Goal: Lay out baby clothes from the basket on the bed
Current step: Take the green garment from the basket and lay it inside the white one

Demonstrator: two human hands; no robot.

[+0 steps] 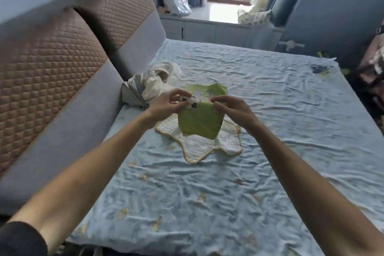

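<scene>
A green baby garment (200, 120) with a football print hangs folded between my hands above the bed (270, 131). My left hand (168, 104) pinches its top left edge at the football patch. My right hand (230, 108) pinches the top right edge. Under it a white quilted piece with yellow trim (199, 147) lies flat on the sheet. Behind my left hand a heap of white and grey clothes (149, 85) rests against the headboard. No basket is in view.
A padded brown and grey headboard (62, 81) runs along the left of the bed. A small dark item (319, 68) lies at the far right corner. A window seat with bags and cushions (207, 16) lies beyond the bed's far edge.
</scene>
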